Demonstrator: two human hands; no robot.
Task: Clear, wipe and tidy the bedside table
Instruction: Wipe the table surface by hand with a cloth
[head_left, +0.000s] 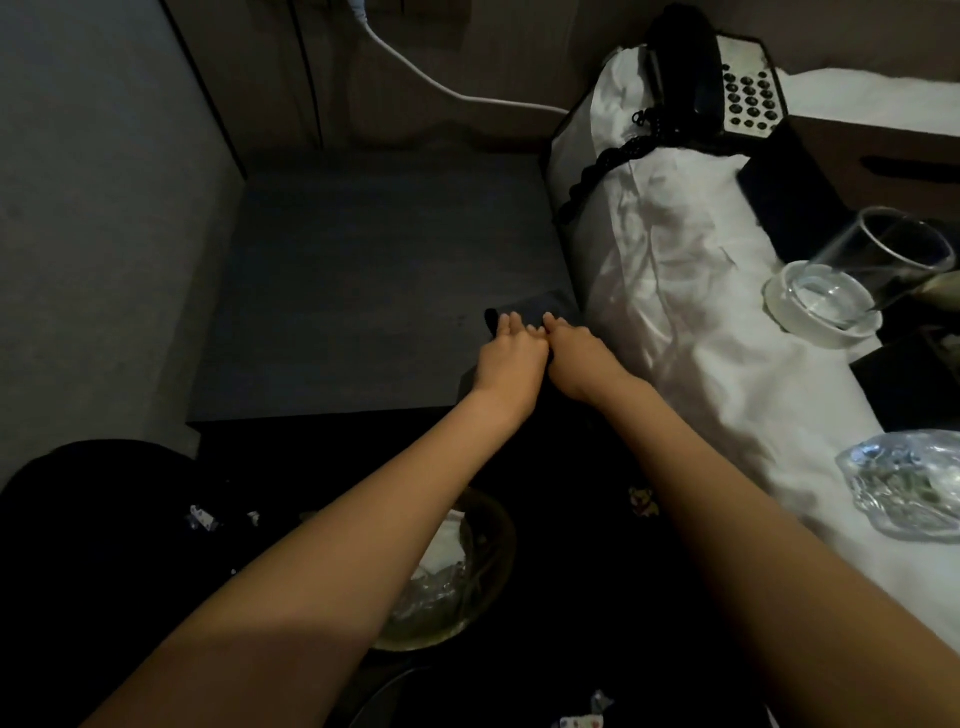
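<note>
No legible text, label, brand or number is found anywhere in view. The telephone (727, 88) lying on the white bedding (675, 270) carries a keypad of dark buttons, but their markings are too small and dim to read. No signs are observed.

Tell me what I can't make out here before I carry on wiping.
Head view only:
- Dark cloth on the table: mostly hidden under the left hand and right hand; each grip is unclear.
- Glass on the bed: cut off by the right edge.
- Plastic bag: contents blurred, cut off at right.
- Bin: contents dim, partly behind the left forearm.
</note>
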